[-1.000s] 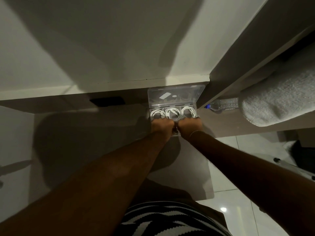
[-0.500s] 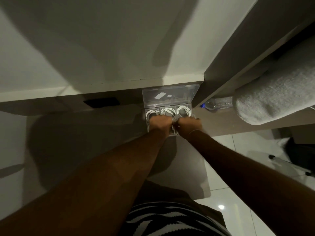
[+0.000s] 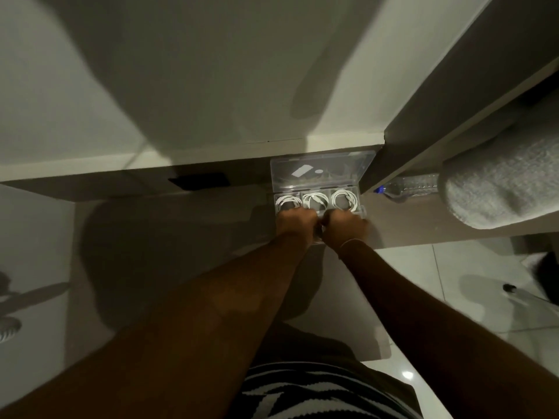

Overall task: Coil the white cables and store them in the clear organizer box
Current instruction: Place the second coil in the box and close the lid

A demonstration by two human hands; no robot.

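The clear organizer box [image 3: 362, 212] lies open on the brown desk [image 3: 181, 243], its lid [image 3: 338, 173] leaning back against the wall. Three coiled white cables fill its back row: one on the left [image 3: 287, 201], one in the middle [image 3: 315, 200], one on the right [image 3: 344, 198]. My left hand [image 3: 296, 222] and my right hand [image 3: 344, 226] sit side by side, knuckles up, over the box's front row. They hide those compartments and whatever is under the fingers.
A plastic bottle [image 3: 406, 187] with a blue cap lies right of the box under a shelf. Grey fabric [image 3: 499, 189] bulges over the desk's right end. A black rectangle [image 3: 198, 179] sits at the desk's back edge. Tiled floor [image 3: 423, 285] shows on the right.
Both hands stay pressed together over the front of the box. The view has shifted slightly; the coils and the lid have not moved.
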